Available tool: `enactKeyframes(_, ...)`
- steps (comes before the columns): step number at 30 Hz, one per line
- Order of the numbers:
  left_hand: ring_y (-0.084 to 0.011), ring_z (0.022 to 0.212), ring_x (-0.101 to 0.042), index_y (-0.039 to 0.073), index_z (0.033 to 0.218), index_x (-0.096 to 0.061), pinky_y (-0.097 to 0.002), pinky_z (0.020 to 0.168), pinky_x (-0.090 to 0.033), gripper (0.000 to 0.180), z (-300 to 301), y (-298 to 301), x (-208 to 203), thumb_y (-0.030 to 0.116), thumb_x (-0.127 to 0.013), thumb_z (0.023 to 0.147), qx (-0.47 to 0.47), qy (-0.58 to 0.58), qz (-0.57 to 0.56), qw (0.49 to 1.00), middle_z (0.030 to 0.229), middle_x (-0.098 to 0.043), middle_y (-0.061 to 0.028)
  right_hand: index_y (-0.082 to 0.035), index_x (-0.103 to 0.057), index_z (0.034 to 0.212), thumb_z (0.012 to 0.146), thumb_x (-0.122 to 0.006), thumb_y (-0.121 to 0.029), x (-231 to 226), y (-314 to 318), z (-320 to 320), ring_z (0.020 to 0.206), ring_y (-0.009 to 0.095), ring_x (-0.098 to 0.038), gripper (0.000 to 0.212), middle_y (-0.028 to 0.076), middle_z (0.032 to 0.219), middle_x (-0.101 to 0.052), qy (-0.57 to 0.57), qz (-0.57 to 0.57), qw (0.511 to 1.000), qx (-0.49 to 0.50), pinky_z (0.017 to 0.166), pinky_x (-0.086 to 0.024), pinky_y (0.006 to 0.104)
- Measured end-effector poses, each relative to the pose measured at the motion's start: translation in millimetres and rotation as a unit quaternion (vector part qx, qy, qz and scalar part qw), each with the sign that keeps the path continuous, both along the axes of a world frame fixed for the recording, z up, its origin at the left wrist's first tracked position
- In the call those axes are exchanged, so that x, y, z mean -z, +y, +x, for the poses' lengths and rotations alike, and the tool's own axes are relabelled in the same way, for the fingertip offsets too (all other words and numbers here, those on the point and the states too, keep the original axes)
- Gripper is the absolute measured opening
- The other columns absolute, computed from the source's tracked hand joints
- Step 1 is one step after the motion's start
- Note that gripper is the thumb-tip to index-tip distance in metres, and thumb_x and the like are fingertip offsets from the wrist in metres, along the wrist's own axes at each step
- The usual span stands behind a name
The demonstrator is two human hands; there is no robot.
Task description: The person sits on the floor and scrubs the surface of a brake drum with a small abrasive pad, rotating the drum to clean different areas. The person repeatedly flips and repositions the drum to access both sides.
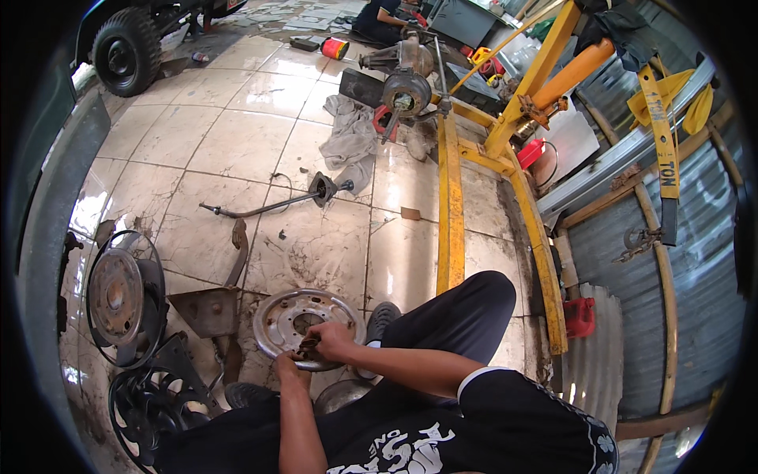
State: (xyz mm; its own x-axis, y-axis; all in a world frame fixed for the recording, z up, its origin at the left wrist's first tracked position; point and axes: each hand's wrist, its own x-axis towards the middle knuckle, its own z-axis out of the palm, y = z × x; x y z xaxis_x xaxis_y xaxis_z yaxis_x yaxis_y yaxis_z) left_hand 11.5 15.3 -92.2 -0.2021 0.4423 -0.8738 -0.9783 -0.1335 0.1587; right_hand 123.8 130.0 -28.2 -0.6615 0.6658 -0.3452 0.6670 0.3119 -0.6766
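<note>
A round, greyish metal disc (271, 322) with a raised rim, a central hole and smaller holes lies on the tiles in front of me. My right hand (335, 341) is closed over its near half, around a small dark brown metal piece (310, 344) whose exact kind I cannot make out. Close beside it, my left hand (289, 368) is at the disc's near-left rim, its fingers pinched together near the same piece. What the left fingertips hold is too small to tell. A rounded metal part (343, 395) sits between my legs, partly covered by my arm.
On the left are a rusty round plate (116, 296), a black fan (170, 395) and a rusty bracket (207, 310). A gear lever (272, 208) and a grey rag (351, 130) lie ahead. A yellow steel frame (451, 213) stands right, near an axle housing (405, 91). Another person (377, 22) sits far back.
</note>
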Motion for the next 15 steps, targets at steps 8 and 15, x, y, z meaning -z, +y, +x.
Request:
enactKeyframes(8, -0.0333, 0.11, -0.063, -0.001, 0.112, -0.06, -0.0474, 0.099, -0.052, 0.047, 7.4, 3.9, 15.6, -0.005, -0.048, 0.066, 0.052, 0.019, 0.088, 0.995, 0.113, -0.064, -0.0143, -0.018, -0.082, 0.097, 0.073, -0.07, -0.007, 5.0, -5.0, -22.1, 0.091, 0.032, -0.075, 0.029, 0.012, 0.095, -0.078, 0.001, 0.09, 0.995, -0.041, 0.083, -0.057, 0.0406)
enactKeyframes(15, -0.0342, 0.103, -0.062, -0.001, 0.109, -0.057, -0.0486, 0.093, -0.053, 0.044, 7.5, -12.2, 16.1, -0.009, -0.05, 0.066, 0.023, 0.011, 0.026, 0.999, 0.106, -0.06, -0.0133, -0.012, -0.082, 0.097, 0.071, -0.077, -0.008, 7.7, -23.7, -23.1, 0.087, 0.032, -0.076, 0.027, 0.015, 0.093, -0.077, 0.043, 0.021, 0.998, 0.047, 0.078, -0.059, 0.0398)
